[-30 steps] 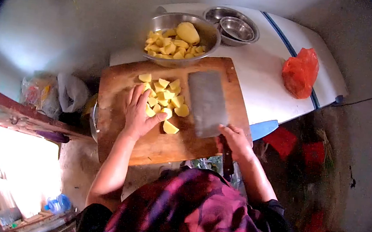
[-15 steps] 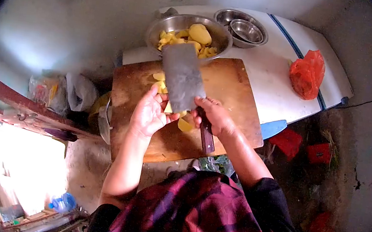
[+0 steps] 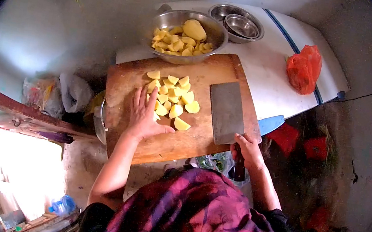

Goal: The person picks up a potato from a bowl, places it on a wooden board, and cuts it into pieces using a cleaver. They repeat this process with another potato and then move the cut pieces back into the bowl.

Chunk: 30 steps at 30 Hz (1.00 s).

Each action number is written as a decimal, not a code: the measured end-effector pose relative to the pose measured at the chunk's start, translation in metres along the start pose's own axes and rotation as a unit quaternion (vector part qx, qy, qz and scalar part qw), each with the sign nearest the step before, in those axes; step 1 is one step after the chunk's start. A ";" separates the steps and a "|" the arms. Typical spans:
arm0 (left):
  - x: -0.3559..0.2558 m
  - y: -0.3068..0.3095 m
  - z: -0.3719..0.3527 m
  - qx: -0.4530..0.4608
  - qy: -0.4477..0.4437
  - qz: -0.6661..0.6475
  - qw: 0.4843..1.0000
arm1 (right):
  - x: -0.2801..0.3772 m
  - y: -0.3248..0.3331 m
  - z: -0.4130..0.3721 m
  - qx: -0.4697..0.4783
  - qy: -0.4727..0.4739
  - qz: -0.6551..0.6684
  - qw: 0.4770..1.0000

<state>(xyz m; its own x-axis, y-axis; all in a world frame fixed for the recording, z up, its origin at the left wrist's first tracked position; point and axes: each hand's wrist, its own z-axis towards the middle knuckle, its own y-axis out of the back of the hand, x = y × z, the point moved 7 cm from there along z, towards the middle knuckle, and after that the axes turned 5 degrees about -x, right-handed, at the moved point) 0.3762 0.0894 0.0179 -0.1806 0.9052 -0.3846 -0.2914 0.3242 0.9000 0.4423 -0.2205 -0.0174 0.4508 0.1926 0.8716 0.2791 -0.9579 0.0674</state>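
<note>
Yellow potato chunks (image 3: 176,111) lie in a loose pile on the wooden cutting board (image 3: 220,69). My left hand (image 3: 145,117) rests at the pile's left and near side, fingers spread, touching some of the chunks. At the board's right side, my right hand (image 3: 248,153) grips the dark handle of a cleaver (image 3: 226,114). Its broad grey blade lies flat on or just over the board, apart from the potatoes. Behind the board, a steel basin (image 3: 179,59) holds many cut pieces and a whole peeled potato (image 3: 194,30).
Nested steel bowls (image 3: 240,25) stand at the back of the white table (image 3: 267,70). To the right sits a red plastic bag (image 3: 304,69). A blue object (image 3: 271,125) juts out by the board's right edge. Plastic bags (image 3: 74,93) are at the left.
The cleaver has moved from above the potatoes to the board's right side and been lowered. My left hand has come off the blade area and spread beside the chunks, which now show fully.
</note>
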 end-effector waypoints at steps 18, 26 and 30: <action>-0.043 0.009 -0.013 -0.246 -0.070 -0.057 0.965 | 0.001 -0.124 -0.007 0.206 -0.028 -0.191 0.959; -0.064 0.037 -0.022 -0.278 -0.065 -0.100 0.953 | 0.017 -0.119 -0.024 0.273 -0.009 -0.162 0.948; -0.084 0.064 -0.001 -0.321 -0.095 -0.090 0.938 | 0.062 -0.111 -0.029 0.262 0.019 -0.172 0.950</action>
<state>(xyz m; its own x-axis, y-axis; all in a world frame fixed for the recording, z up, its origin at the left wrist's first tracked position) 0.3722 0.0338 0.1078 0.0789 0.9042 -0.4197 -0.8178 0.2995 0.4914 0.4147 -0.1088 0.0434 0.2292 0.4580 0.8589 0.7919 -0.6009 0.1091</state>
